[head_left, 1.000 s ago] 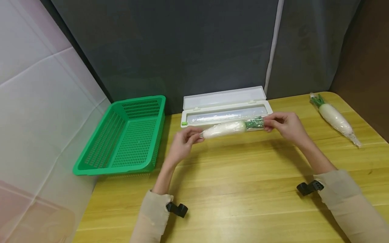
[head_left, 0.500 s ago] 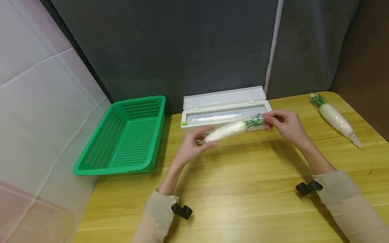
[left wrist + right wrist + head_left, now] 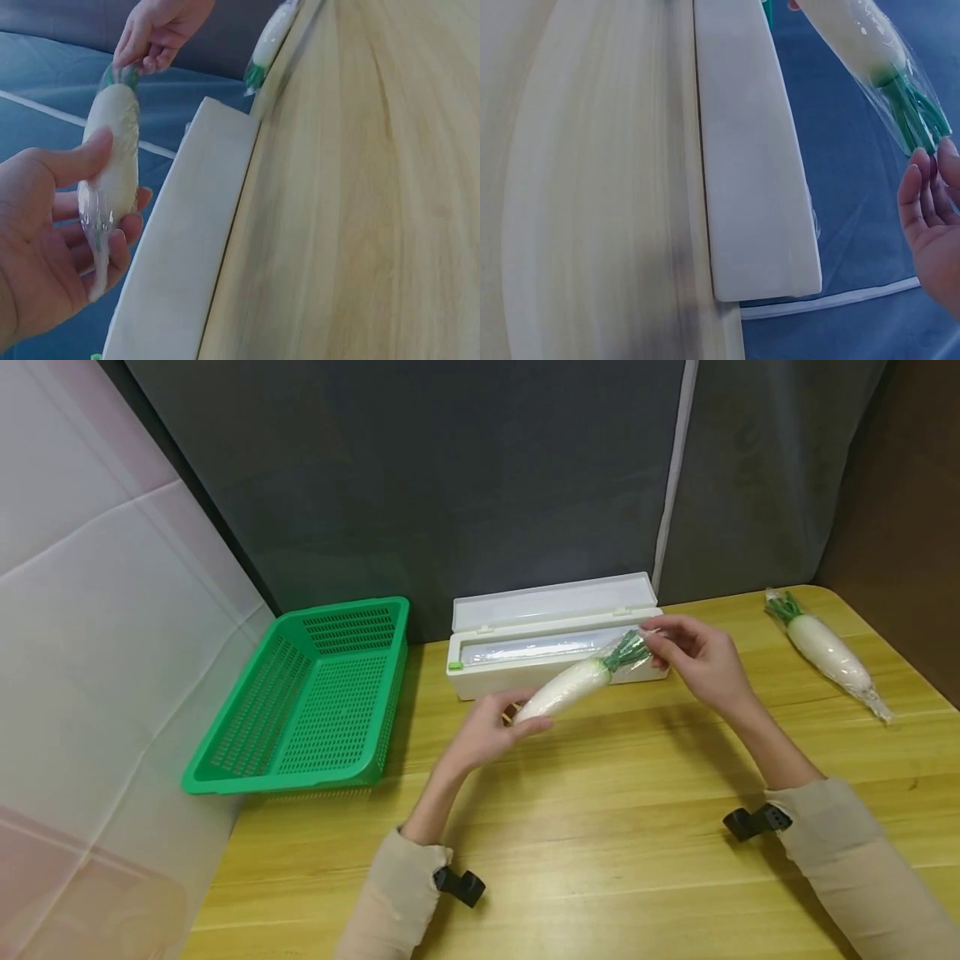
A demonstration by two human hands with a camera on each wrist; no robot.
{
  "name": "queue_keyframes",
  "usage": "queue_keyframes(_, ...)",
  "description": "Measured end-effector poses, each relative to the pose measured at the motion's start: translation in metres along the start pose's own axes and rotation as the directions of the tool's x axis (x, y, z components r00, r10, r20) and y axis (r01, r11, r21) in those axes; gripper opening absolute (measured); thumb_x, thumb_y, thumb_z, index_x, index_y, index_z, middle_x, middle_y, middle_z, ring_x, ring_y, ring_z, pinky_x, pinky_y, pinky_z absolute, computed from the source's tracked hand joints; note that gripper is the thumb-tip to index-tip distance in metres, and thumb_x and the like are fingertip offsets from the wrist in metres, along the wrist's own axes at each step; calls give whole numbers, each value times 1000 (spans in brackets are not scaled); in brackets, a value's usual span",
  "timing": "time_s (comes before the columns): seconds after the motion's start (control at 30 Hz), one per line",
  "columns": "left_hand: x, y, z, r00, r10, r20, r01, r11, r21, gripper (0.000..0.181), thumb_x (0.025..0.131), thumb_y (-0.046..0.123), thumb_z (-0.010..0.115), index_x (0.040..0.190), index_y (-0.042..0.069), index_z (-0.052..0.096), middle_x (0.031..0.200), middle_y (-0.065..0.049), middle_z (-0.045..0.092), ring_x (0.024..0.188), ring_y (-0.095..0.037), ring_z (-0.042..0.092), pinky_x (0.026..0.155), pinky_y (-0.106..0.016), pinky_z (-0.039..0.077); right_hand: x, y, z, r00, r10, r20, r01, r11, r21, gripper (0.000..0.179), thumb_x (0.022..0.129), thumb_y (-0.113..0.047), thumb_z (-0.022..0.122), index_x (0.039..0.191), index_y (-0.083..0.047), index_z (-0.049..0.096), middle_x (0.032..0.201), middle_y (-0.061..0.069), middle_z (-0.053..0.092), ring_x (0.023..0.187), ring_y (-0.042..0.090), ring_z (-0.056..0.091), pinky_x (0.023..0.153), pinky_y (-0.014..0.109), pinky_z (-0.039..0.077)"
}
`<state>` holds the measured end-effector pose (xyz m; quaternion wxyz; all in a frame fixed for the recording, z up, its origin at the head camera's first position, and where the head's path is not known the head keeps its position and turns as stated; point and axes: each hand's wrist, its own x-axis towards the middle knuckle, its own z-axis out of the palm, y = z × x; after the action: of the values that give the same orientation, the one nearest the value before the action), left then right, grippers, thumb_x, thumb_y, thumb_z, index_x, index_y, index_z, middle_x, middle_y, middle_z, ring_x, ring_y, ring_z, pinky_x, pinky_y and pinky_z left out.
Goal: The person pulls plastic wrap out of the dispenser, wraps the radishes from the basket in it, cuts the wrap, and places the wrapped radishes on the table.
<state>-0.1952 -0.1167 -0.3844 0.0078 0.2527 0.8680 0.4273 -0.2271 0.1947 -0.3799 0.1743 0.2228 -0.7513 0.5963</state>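
Observation:
A white radish (image 3: 566, 690) with green stem stubs, wrapped in clear film, is held tilted above the table between both hands. My left hand (image 3: 491, 731) grips its lower, tapered end; in the left wrist view the thumb lies across the radish (image 3: 112, 161) and the fingers curl beneath it. My right hand (image 3: 705, 664) pinches the film at the green stem end, which also shows in the right wrist view beside the fingertips of the right hand (image 3: 937, 225). Behind the radish stands a white cling film dispenser (image 3: 491, 678) with its lid raised and film visible inside.
A green perforated basket (image 3: 371, 767) stands on the left of the wooden table (image 3: 585, 860). Another film-wrapped radish (image 3: 828, 652) lies at the far right, near the table's edge. A dark grey curtain (image 3: 420, 485) hangs close behind the dispenser.
The left hand has shifted from pinching the film's tip to gripping the radish's tapered end. The radish has tilted, its stem end rising slightly with the right hand.

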Motion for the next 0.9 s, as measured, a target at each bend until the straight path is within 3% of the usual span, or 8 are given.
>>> queue_keyframes(0.13,1,3,4,1000,-24,-19,24,1000,-8,32,94,23,74,119,3,71,90,-4,69,69,-13,55,57,-24,45,1,-4,5,999,-15,-32,20,988,154,35,96,6,63,131,3,57,91,4,67,74,11,65,68,18,54)
queue_keyframes(0.27,2,7,9,996,-54,-64,53,998,-19,29,96,23,72,117,2,71,83,-4,66,67,-13,55,55,-24,44,1,-10,12,999,8,-49,10,937,349,51,93,16,59,139,-2,45,98,9,60,76,12,66,70,20,56)
queue_keyframes(0.33,3,8,11,994,-64,-87,62,998,-33,30,97,24,71,117,1,71,82,-5,66,67,-13,56,55,-24,45,1,-13,16,998,39,-59,-14,924,382,59,92,17,60,143,-5,39,102,11,55,77,11,66,72,21,56)
queue_keyframes(0.5,6,12,20,988,-69,-139,57,995,-87,32,98,25,70,119,1,70,83,-7,67,70,-17,61,56,-24,47,0,-20,26,989,118,-85,-81,932,352,75,92,13,63,153,-4,24,114,10,45,79,6,67,75,19,56)
queue_keyframes(0.6,9,14,26,985,-62,-163,40,990,-135,33,98,22,69,122,0,69,85,-9,69,73,-29,65,55,-23,45,0,-22,31,988,135,-73,-104,938,330,79,93,9,65,156,-2,19,119,9,43,80,6,66,75,18,55)
queue_keyframes(0.77,15,21,34,980,-48,-191,6,977,-211,35,98,18,69,126,-3,66,90,-15,71,79,-42,66,54,-21,45,-1,-20,37,994,105,-15,-99,966,239,41,98,0,62,135,10,47,107,12,58,74,12,66,71,21,56)
queue_keyframes(0.9,19,26,41,979,-50,-196,-3,965,-263,35,98,16,69,126,-4,65,91,-19,71,72,-27,66,54,-22,46,-2,-20,40,996,84,34,-88,985,147,23,101,-6,61,117,11,60,90,10,65,72,14,66,68,22,55)
